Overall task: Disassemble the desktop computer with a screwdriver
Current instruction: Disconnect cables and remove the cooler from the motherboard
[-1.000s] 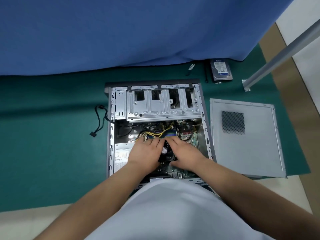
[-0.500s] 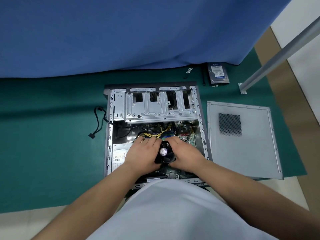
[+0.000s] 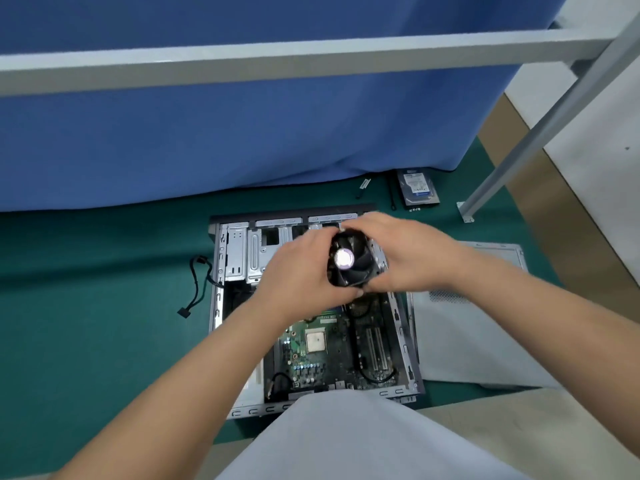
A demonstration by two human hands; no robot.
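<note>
Lifted clear of the motherboard point(image 3: 322, 358) since a second ago, the cooler fan point(image 3: 351, 263) now sits in the air above the open computer case point(image 3: 403, 341), where earlier it lay low inside. Left hand point(image 3: 301, 271) curls its fingers around the fan's 9 o'clock side; right hand point(image 3: 401, 258) clasps its 3 o'clock side. At 4 o'clock of the case lies the side panel point(image 3: 460, 341); at 1 o'clock, a hard drive point(image 3: 417, 188) rests on the green mat point(image 3: 104, 306).

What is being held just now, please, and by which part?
The cooler fan, gripped at its sides: left hand on its left edge, right hand on its right.
</note>
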